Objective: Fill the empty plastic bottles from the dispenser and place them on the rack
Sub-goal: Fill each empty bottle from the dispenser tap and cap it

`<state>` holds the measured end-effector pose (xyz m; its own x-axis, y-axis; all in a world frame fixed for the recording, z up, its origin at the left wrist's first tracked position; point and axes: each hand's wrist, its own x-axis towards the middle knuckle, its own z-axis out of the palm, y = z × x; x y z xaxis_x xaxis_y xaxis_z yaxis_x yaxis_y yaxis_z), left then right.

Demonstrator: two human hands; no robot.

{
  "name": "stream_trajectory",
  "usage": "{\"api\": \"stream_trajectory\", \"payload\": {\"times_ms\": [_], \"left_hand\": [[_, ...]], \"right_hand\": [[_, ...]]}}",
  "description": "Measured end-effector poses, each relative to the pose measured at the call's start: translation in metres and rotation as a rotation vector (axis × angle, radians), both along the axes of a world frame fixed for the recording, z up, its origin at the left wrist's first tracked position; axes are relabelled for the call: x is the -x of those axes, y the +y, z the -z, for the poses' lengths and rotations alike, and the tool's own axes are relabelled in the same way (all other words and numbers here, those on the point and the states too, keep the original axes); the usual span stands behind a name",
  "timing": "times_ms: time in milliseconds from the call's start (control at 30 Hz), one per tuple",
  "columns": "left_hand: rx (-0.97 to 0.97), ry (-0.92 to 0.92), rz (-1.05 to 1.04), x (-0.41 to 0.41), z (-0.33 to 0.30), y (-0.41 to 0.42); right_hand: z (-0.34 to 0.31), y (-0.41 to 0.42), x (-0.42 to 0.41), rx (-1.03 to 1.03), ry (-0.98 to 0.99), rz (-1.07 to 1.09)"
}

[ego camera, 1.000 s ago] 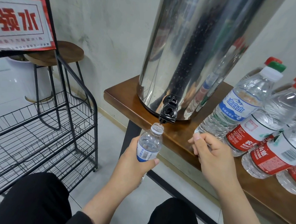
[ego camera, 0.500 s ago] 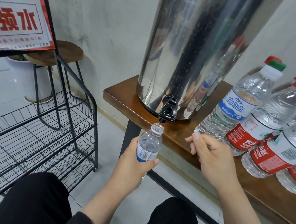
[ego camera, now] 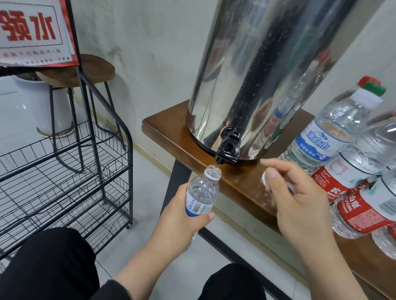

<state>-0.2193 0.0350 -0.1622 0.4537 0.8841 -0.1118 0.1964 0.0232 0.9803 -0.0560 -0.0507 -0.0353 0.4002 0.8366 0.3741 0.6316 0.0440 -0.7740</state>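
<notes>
Left hand (ego camera: pixel 182 221) wrapped round the lower body of the small clear plastic bottle with the blue-and-white label (ego camera: pixel 202 194), thumb across the front, bottle tilted slightly and its open mouth just under the black tap (ego camera: pixel 228 148).

Largest first: tall polished steel dispenser drum (ego camera: pixel 263 67), standing near the front left corner of the brown wooden table (ego camera: pixel 170 133). Black wire rack with empty tiers (ego camera: pixel 57 175) on the floor to the left, well apart from the bottle. Larger capped clear bottles with red and blue labels (ego camera: pixel 355 165) crowded on the table to the right. Smallest: the bottle in hand and what looks like a pale cap at the right fingertips; too blurred to be sure.

Handling, as a judgement: thin-walled, light and easily crushed while nearly empty, so a gentle hold at the labelled waist, where ribs stiffen it; heavier and possibly wet once filled. No squeeze, or water spills over the neck.

Right hand (ego camera: pixel 301 199) raised over the table edge just right of the tap, wrist bent, fingers loosely curled, index finger stretched towards the tap, thumb and fingers apparently pinching the small pale thing. Left forearm reaching up from the lap, knuckles outward.
</notes>
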Motion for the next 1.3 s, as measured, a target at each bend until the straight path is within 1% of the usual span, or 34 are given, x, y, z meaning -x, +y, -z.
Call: {"api": "stream_trajectory", "payload": {"times_ms": [100,167,367,500,667,1067,1300], "left_hand": [[-0.003,0.01,-0.003,-0.001,-0.001,0.0],[-0.002,0.009,-0.006,-0.001,0.0,0.001],[-0.005,-0.009,-0.011,-0.002,0.002,0.002],[-0.005,-0.022,-0.006,-0.003,0.001,0.003],[-0.006,-0.056,0.001,-0.003,0.004,0.003],[-0.03,-0.064,-0.01,-0.004,0.009,0.005],[-0.027,-0.053,-0.006,-0.006,0.009,0.006]], "right_hand": [[-0.022,0.008,0.007,-0.02,-0.132,-0.023],[-0.03,0.015,0.009,-0.001,-0.176,-0.049],[-0.041,0.03,0.015,0.048,-0.21,-0.148],[-0.041,0.033,0.016,0.103,-0.273,-0.162],[-0.043,0.035,0.02,0.095,-0.327,-0.199],[-0.051,0.035,0.027,0.183,-0.422,-0.225],[-0.049,0.038,0.025,0.124,-0.43,-0.227]]}}
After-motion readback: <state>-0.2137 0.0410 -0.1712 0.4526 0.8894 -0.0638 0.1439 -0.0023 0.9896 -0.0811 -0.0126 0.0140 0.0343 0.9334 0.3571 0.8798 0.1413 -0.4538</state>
